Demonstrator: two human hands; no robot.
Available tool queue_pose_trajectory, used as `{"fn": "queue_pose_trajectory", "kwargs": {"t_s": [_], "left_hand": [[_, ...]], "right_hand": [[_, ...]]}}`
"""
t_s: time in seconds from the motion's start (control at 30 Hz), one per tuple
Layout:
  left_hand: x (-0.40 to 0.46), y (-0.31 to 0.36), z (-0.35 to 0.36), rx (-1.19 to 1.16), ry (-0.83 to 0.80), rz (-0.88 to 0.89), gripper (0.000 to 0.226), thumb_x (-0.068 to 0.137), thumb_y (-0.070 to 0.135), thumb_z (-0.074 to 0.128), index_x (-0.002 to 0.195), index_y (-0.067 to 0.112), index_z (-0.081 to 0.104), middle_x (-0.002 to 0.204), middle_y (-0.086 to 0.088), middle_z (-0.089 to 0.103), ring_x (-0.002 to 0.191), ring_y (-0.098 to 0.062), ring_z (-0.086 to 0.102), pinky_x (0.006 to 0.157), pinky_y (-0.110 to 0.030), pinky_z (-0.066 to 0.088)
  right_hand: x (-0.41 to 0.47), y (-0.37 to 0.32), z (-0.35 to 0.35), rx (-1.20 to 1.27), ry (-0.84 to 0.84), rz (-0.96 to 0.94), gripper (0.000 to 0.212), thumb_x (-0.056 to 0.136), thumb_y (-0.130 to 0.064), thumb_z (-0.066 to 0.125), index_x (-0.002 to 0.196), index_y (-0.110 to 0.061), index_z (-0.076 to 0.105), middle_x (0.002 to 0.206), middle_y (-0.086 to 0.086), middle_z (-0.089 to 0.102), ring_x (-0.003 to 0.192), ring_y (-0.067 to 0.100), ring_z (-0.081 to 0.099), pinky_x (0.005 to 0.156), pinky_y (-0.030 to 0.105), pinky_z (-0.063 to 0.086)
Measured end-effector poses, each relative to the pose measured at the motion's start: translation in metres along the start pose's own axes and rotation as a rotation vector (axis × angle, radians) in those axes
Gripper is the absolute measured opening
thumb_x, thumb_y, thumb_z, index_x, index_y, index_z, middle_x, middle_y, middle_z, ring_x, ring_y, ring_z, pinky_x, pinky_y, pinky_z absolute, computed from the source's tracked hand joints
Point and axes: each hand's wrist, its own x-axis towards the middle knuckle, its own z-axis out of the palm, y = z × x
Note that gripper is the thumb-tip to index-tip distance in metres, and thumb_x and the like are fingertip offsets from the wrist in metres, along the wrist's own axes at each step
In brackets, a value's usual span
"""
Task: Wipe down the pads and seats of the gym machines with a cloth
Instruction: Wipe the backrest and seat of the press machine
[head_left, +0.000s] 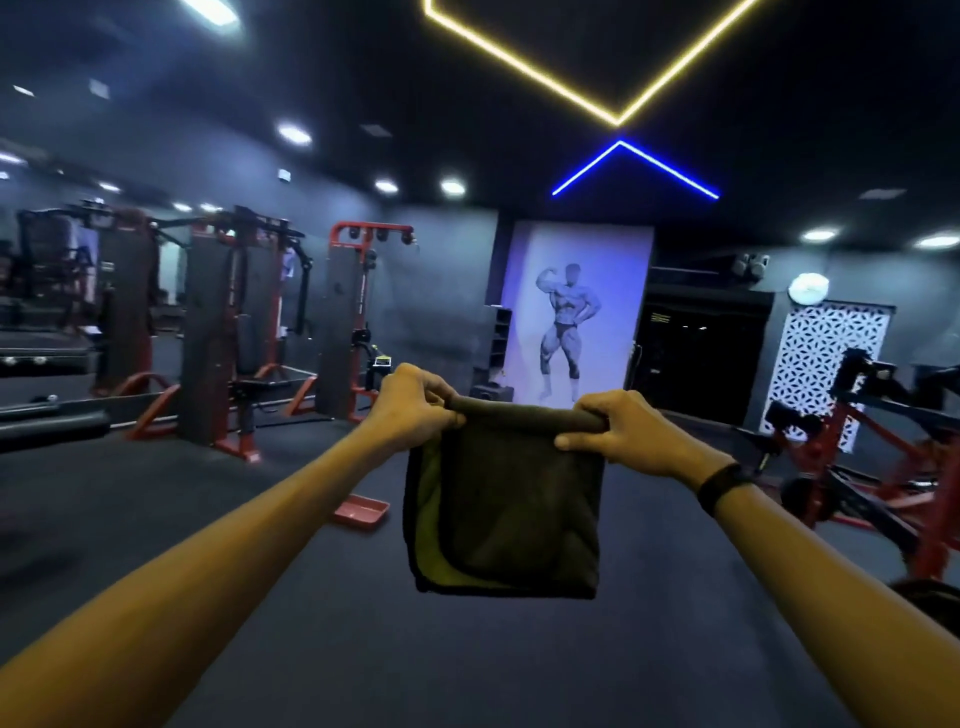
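Two hands, left hand (415, 402) and right hand (623, 431), hold cloth (519, 514) seemingly level, hanging down.

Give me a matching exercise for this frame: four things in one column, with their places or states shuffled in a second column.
Things:
1. cloth
2. red tray
3. wristband
4. bodybuilder poster

Places or states:
A. on the far wall
B. on the floor
C. hanging folded, gripped by both hands
D. round the right forearm

Pairs: 1-C, 2-B, 3-D, 4-A. The left hand and right hand grip the cloth's top edge.
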Motion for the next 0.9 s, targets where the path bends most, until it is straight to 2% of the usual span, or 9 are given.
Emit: {"fn": "queue_pose_trajectory", "kwargs": {"t_s": [0.1, 0.2, 0.3, 0.4, 0.53, 0.67, 0.77, 0.83, 0.9], "left_hand": [[0.074, -0.052, 0.013, -0.040, -0.012, -0.010, 0.014, 0.082, 0.005, 0.079, 0.093, 0.013, 0.077, 0.078, -0.003, 0.072, 0.076, -0.009, 0.067, 0.059, -0.016, 0.048], [0.146, -0.084, 0.025, -0.056, -0.020, -0.001, 0.015, 0.080, 0.004, 0.080, 0.091, 0.013, 0.078, 0.073, -0.001, 0.070, 0.070, -0.007, 0.065, 0.057, -0.014, 0.046], [0.215, -0.099, 0.034, -0.081, -0.023, 0.034, 0.016, 0.078, 0.003, 0.082, 0.093, 0.010, 0.078, 0.073, -0.004, 0.071, 0.065, -0.008, 0.062, 0.054, -0.012, 0.044], [0.284, -0.124, 0.055, -0.142, 0.037, 0.065, 0.020, 0.074, 0.006, 0.085, 0.093, 0.010, 0.080, 0.083, -0.008, 0.074, 0.076, -0.014, 0.067, 0.065, -0.019, 0.052], [0.351, -0.164, 0.111, -0.217, -0.003, 0.042, 0.022, 0.070, 0.005, 0.087, 0.089, 0.013, 0.081, 0.078, -0.003, 0.074, 0.069, -0.009, 0.064, 0.059, -0.017, 0.048], [0.411, -0.202, 0.163, -0.303, -0.056, -0.014, 0.020, 0.069, 0.003, 0.086, 0.083, 0.017, 0.082, 0.077, -0.003, 0.075, 0.076, -0.019, 0.070, 0.069, -0.030, 0.059], [0.460, -0.224, 0.200, -0.354, -0.094, -0.036, 0.019, 0.071, 0.000, 0.085, 0.082, 0.016, 0.082, 0.082, -0.004, 0.076, 0.089, -0.024, 0.071, 0.079, -0.036, 0.062], [0.499, -0.235, 0.221, -0.348, -0.118, -0.002, 0.019, 0.071, -0.001, 0.084, 0.081, 0.015, 0.081, 0.082, -0.005, 0.076, 0.089, -0.023, 0.070, 0.077, -0.037, 0.062], [0.546, -0.240, 0.237, -0.326, -0.122, 0.033, 0.020, 0.071, -0.003, 0.084, 0.080, 0.014, 0.081, 0.078, -0.004, 0.075, 0.080, -0.019, 0.068, 0.064, -0.028, 0.057]], "right_hand": [[0.056, 0.044, 0.038, -0.028, -0.016, 0.020, 0.060, 0.076, -0.064, 0.071, 0.069, -0.007, 0.051, 0.065, 0.014, 0.055, 0.061, 0.027, 0.055, 0.061, 0.049, 0.048], [0.118, 0.087, 0.047, -0.089, -0.065, 0.048, 0.047, 0.081, -0.049, 0.078, 0.074, -0.006, 0.058, 0.069, 0.012, 0.059, 0.065, 0.027, 0.059, 0.065, 0.050, 0.050], [0.172, 0.122, 0.042, -0.162, -0.028, 0.110, 0.036, 0.081, -0.048, 0.079, 0.079, -0.015, 0.063, 0.072, 0.001, 0.062, 0.069, 0.019, 0.060, 0.069, 0.049, 0.050], [0.208, 0.164, 0.051, -0.172, 0.090, 0.162, 0.030, 0.081, -0.051, 0.078, 0.082, -0.024, 0.065, 0.073, -0.005, 0.064, 0.072, 0.012, 0.062, 0.067, 0.043, 0.051], [0.234, 0.228, 0.076, -0.207, 0.042, 0.221, 0.030, 0.083, -0.044, 0.079, 0.072, -0.028, 0.056, 0.067, -0.008, 0.059, 0.063, 0.005, 0.055, 0.061, 0.036, 0.045], [0.259, 0.286, 0.093, -0.205, 0.039, 0.258, 0.027, 0.088, -0.037, 0.075, 0.083, -0.015, 0.062, 0.076, -0.001, 0.064, 0.066, 0.013, 0.062, 0.065, 0.048, 0.053], [0.283, 0.336, 0.103, -0.200, 0.022, 0.272, 0.027, 0.090, -0.036, 0.074, 0.090, -0.011, 0.064, 0.082, 0.002, 0.066, 0.069, 0.015, 0.064, 0.069, 0.050, 0.056], [0.305, 0.372, 0.107, -0.176, 0.035, 0.263, 0.026, 0.090, -0.034, 0.073, 0.092, -0.010, 0.065, 0.084, 0.003, 0.066, 0.072, 0.017, 0.064, 0.069, 0.047, 0.057], [0.336, 0.413, 0.104, -0.167, 0.051, 0.262, 0.025, 0.089, -0.032, 0.075, 0.093, -0.010, 0.066, 0.084, 0.003, 0.066, 0.073, 0.017, 0.064, 0.069, 0.044, 0.057]]}}
